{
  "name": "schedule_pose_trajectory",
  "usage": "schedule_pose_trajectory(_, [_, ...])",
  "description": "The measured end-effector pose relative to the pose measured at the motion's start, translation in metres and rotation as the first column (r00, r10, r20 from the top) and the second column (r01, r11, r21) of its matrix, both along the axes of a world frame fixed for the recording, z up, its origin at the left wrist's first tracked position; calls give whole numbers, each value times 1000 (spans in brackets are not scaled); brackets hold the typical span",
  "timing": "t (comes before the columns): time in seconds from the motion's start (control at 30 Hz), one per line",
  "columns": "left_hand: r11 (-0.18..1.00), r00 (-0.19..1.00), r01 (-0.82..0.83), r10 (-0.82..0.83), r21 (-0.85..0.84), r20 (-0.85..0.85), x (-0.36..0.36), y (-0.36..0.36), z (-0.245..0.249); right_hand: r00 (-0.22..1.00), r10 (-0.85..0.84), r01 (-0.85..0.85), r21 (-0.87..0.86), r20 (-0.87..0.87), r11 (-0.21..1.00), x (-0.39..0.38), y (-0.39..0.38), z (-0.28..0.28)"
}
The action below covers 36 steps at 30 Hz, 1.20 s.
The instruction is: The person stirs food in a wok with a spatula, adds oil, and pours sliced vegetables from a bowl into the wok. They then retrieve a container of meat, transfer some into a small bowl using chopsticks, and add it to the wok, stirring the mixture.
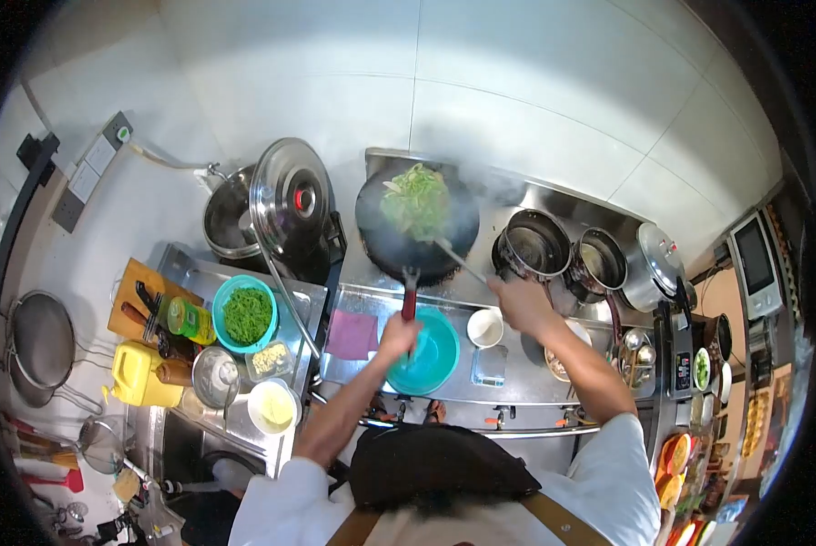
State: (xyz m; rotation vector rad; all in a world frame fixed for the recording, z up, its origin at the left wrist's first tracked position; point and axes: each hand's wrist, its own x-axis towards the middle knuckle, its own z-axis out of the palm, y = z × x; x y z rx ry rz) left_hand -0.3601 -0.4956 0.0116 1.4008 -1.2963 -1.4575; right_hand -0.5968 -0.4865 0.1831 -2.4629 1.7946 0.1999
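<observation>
A black wok [381,250] stands on the stove, with green sliced vegetables [417,200] in its upper part and steam around them. My left hand [397,335] is closed round the wok's red handle [410,303], above a turquoise bowl [433,350]. In my right hand [522,305] is the handle of a metal spatula [461,261], whose far end reaches into the wok beneath the vegetables. Steam partly hides the spatula's head. A small white bowl [485,328] is just below and left of my right hand.
Two dark pots [535,241] [599,259] stand right of the wok. A large steel lid [290,198] leans over a pot at left. Further left are a bowl of chopped greens [247,315], knives on a wooden board [129,309] and a yellow jug [140,375].
</observation>
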Motion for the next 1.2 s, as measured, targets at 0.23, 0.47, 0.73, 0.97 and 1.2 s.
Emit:
schedule_pose_trajectory(0.23, [946, 993, 82, -50, 314, -108, 4, -35, 26, 998, 57, -56, 55, -21, 997, 17, -20, -8])
schedule_pose_trajectory(0.47, [935, 992, 72, -31, 347, -125, 8, -39, 16, 1000, -23, 24, 81, -7, 996, 21, -34, -21])
schedule_pose_trajectory(0.73, [963, 993, 16, 17, 271, -120, 14, -40, -8, 992, -70, 68, 30, 107, 997, 8, -52, -48])
schedule_pose_trajectory(0.97, [971, 996, -34, 51, 238, -69, 16, -35, -17, 992, -32, 31, 6, 126, 999, 15, -61, -83])
schedule_pose_trajectory(1.2, [981, 994, -66, 81, 184, -75, 15, -17, -19, 992, -16, 18, -17, 124, 1000, 21, -51, -67])
